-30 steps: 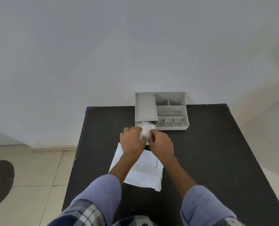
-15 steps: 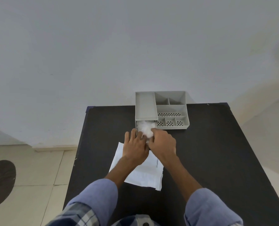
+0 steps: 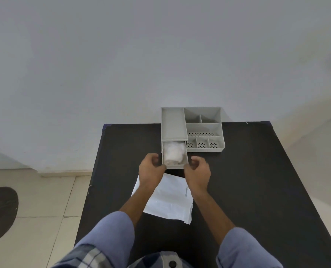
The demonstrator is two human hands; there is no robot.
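One small grey drawer [image 3: 175, 166] stands pulled out toward the person from the left side of a grey organizer [image 3: 205, 150]. A fluffy white wad [image 3: 173, 153] (cotton, by the look of it) fills the drawer. The left hand [image 3: 153, 168] grips the drawer's front left corner, thumb on the front and fingers curled at the side wall. The right hand [image 3: 198, 171] has its thumb at the front right corner. Its fingers are curled just beside the right wall, and whether they clamp it cannot be told. A white sheet [image 3: 170, 202] lies just behind the hands, under the forearms. All of this rests on a black table [image 3: 257, 180], with the organizer at its far edge against a pale wall.
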